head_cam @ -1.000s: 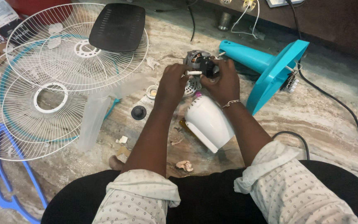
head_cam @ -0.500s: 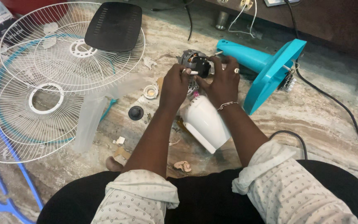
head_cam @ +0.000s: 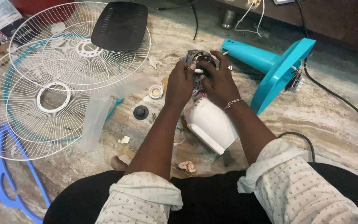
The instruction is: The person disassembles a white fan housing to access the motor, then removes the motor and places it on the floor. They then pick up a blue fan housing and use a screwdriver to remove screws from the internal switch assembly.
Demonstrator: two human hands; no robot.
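Landmark = the white plastic fan motor housing (head_cam: 210, 123), lying tilted on the marble floor (head_cam: 332, 120) right in front of you. Far left of it: two white wire fan grilles (head_cam: 50, 83) overlapping, w/ a black oval plastic cover (head_cam: 122, 25) on the upper one. Just left of the housing: small black round knob (head_cam: 141, 112). At the housing's top end sits the metal fan motor w/ copper windings (head_cam: 196, 56). Your left hand (head_cam: 180, 83) & right hand (head_cam: 217, 81) are close together, both clamped on that motor, fingers curled over it. Right of the housing: teal plastic fan stand (head_cam: 270, 70), lying on its side.
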